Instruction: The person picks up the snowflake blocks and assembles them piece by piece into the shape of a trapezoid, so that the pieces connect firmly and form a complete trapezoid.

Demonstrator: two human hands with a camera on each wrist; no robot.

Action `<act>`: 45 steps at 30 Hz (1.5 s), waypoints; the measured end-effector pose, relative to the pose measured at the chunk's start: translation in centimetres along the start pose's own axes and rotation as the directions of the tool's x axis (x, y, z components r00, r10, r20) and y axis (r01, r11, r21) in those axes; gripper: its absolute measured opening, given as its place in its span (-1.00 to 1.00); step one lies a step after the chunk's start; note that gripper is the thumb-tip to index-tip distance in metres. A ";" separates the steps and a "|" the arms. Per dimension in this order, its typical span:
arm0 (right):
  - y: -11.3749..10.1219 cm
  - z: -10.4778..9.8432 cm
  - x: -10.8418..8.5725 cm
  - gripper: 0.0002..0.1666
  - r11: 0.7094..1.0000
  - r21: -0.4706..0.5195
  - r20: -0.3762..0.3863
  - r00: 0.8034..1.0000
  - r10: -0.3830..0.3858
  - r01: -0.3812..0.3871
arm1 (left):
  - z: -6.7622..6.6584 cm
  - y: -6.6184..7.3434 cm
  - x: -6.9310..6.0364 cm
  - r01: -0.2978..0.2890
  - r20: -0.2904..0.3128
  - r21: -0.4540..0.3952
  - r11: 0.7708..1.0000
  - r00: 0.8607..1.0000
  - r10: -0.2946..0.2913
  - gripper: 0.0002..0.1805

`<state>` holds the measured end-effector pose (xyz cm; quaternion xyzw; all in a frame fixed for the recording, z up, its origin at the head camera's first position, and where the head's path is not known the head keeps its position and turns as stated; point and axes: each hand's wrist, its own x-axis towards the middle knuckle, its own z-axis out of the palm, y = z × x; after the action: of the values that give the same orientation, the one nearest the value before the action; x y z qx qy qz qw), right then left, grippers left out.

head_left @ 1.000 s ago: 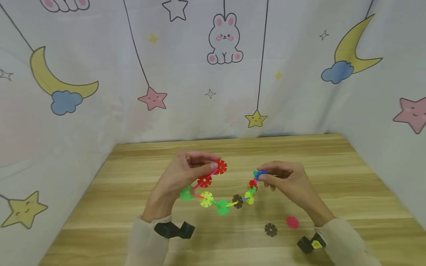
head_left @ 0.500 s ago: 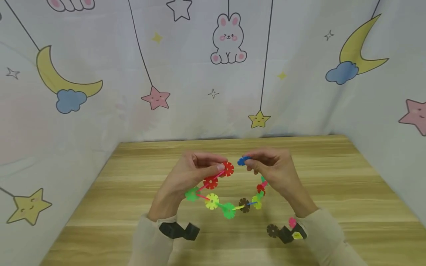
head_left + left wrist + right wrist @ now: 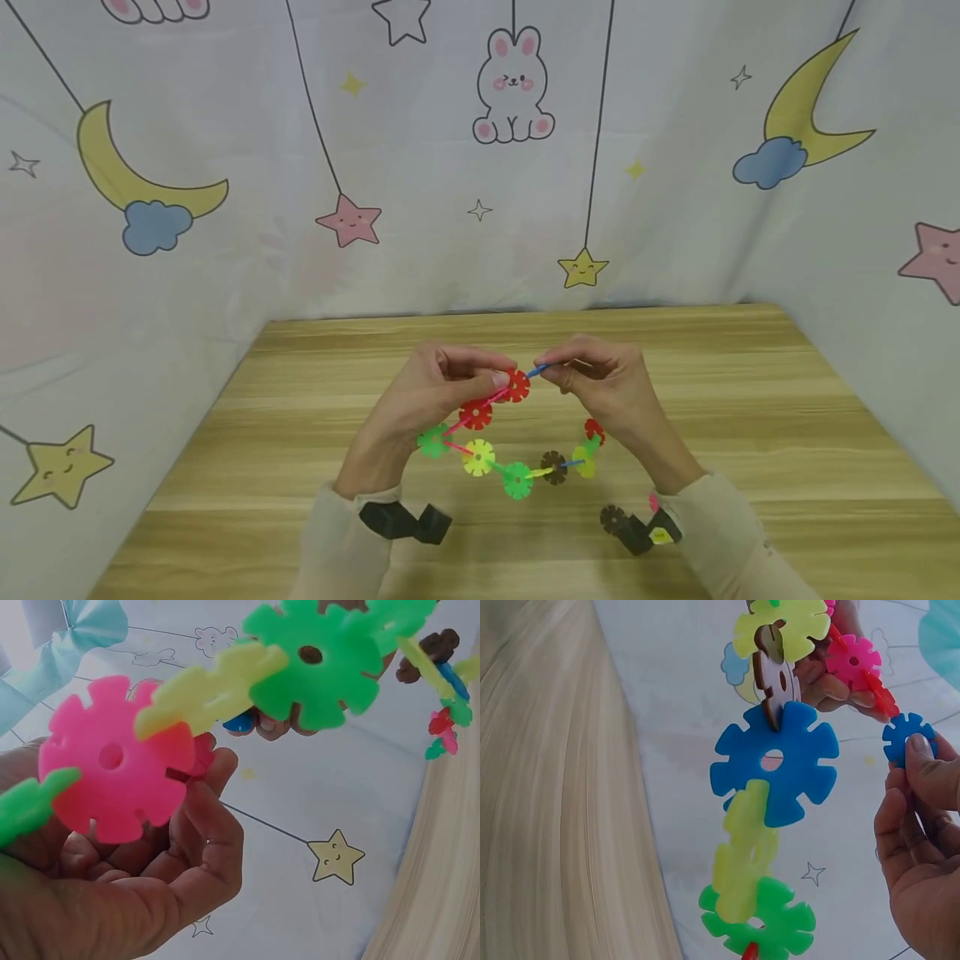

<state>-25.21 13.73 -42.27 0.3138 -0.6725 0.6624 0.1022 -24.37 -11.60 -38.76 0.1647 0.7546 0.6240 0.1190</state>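
Note:
In the head view my left hand (image 3: 420,404) pinches a red notched plastic disc (image 3: 517,386) at one end of a linked chain. My right hand (image 3: 615,387) holds a blue notched disc (image 3: 537,371) between thumb and fingers, edge-on, its rim meeting the red one. Whether their slots interlock I cannot tell. The chain sags below both hands through a yellow disc (image 3: 478,457), a green disc (image 3: 517,480) and a brown disc (image 3: 554,467). Its far end goes out of sight behind my right hand. A blue linking disc (image 3: 772,761) shows large in the right wrist view.
On the wooden table (image 3: 300,358) lie a loose dark brown disc (image 3: 612,518) and a pink disc (image 3: 654,502), partly covered by the right wrist camera (image 3: 637,533). A printed curtain (image 3: 420,275) rises behind the table and along both sides.
My right hand has moved left with the blue disc, away from the chain's other end and up to the red disc. It has turned the blue disc edge-on. My left hand stays nearly still.

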 end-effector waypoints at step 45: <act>-0.7 0.9 -0.3 -0.89 0.993 -0.118 0.108 0.994 0.005 0.007 | 0.8 0.0 0.2 -0.015 0.272 -0.103 0.995 0.961 0.043 -0.50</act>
<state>-24.33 13.05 -42.00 0.3430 -0.7148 0.6035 0.0842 -24.27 -10.74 -38.93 0.2543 0.6963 0.6336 0.2213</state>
